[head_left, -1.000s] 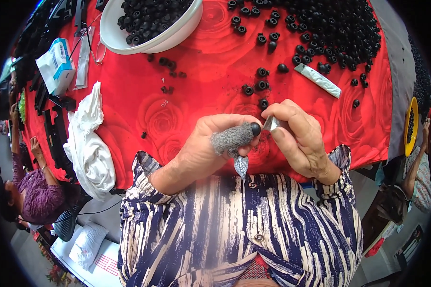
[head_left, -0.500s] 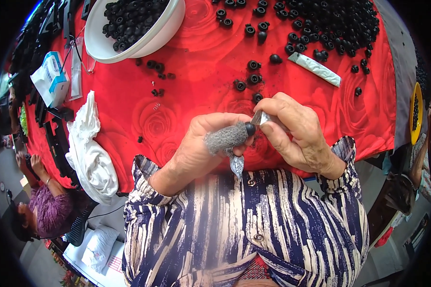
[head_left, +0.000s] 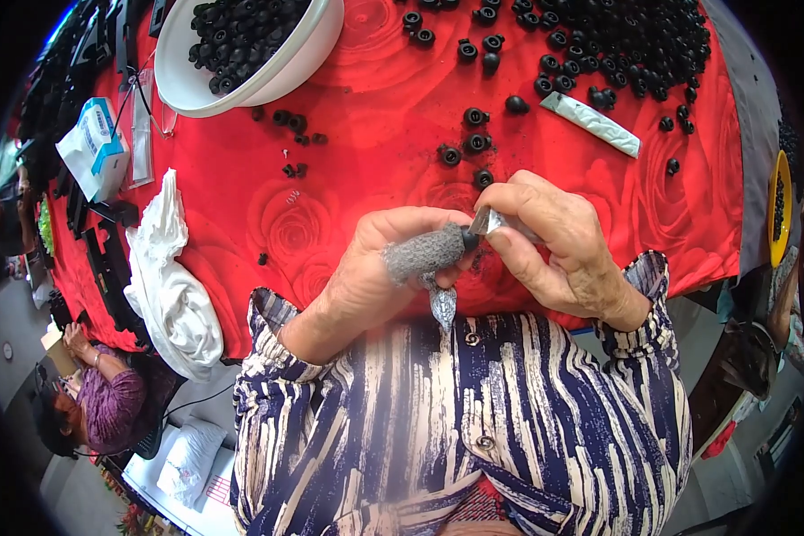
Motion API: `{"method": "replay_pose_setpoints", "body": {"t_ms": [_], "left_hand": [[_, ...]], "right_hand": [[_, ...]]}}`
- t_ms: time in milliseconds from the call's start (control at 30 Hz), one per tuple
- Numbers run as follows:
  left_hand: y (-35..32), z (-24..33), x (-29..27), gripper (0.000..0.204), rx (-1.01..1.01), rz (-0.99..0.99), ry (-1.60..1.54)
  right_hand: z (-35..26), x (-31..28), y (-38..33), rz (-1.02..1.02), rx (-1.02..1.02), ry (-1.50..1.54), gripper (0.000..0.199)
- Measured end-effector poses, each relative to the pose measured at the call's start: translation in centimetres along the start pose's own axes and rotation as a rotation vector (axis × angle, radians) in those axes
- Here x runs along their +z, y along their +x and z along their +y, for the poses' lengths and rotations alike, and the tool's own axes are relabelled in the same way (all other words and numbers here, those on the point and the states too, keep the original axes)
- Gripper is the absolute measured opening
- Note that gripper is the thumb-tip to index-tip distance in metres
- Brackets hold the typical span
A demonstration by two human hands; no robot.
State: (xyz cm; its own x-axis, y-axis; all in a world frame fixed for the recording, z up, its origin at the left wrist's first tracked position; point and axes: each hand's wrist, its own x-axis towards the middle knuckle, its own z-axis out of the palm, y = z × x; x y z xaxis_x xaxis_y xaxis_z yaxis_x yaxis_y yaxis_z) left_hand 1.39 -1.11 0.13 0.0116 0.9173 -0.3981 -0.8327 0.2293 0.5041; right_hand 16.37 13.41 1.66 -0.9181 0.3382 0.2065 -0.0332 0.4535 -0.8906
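Observation:
In front of my striped shirt, my left hand (head_left: pixel 355 268) is closed on a small black plastic part (head_left: pixel 470 238), pinched at the fingertips. A fuzzy grey cover (head_left: pixel 424 255) wraps one of its fingers, and a crinkled silver wrapping (head_left: pixel 442 306) hangs below. My right hand (head_left: pixel 565 246) pinches a small metal blade (head_left: pixel 483 220), its tip against the black part. Fingers hide most of the blade's other end. Just beyond the hands lie several loose black parts (head_left: pixel 476 143) with round openings, among dark shavings.
A white bowl (head_left: pixel 281 82) of black parts stands far left, and a large pile (head_left: pixel 634 45) far right. A silver-wrapped strip (head_left: pixel 591 123) lies near it. At left are a white cloth (head_left: pixel 180 308) and a blue-white box (head_left: pixel 98 147). A co-worker (head_left: pixel 107 397) sits beyond the left edge.
The blade has shifted slightly over the black part, which shows less now. Both hands otherwise keep their places. The co-worker at left has leaned lower and now has a tan object by the hands.

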Motion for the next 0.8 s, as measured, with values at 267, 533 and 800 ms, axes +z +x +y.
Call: {"method": "replay_pose_setpoints", "body": {"t_ms": [267, 533, 800], "left_hand": [[-0.1, -0.2, 0.1, 0.028, -0.010, 0.010, -0.029], [-0.1, -0.2, 0.4, 0.028, -0.019, 0.060, -0.011], [0.7, 0.3, -0.6, 0.027, 0.071, 0.095, -0.055]], "right_hand": [[0.2, 0.1, 0.0, -0.014, -0.003, 0.010, 0.016], [0.2, -0.2, 0.2, -0.029, -0.007, -0.015, 0.017], [-0.1, 0.3, 0.0, -0.116, -0.121, -0.051, 0.020]]}}
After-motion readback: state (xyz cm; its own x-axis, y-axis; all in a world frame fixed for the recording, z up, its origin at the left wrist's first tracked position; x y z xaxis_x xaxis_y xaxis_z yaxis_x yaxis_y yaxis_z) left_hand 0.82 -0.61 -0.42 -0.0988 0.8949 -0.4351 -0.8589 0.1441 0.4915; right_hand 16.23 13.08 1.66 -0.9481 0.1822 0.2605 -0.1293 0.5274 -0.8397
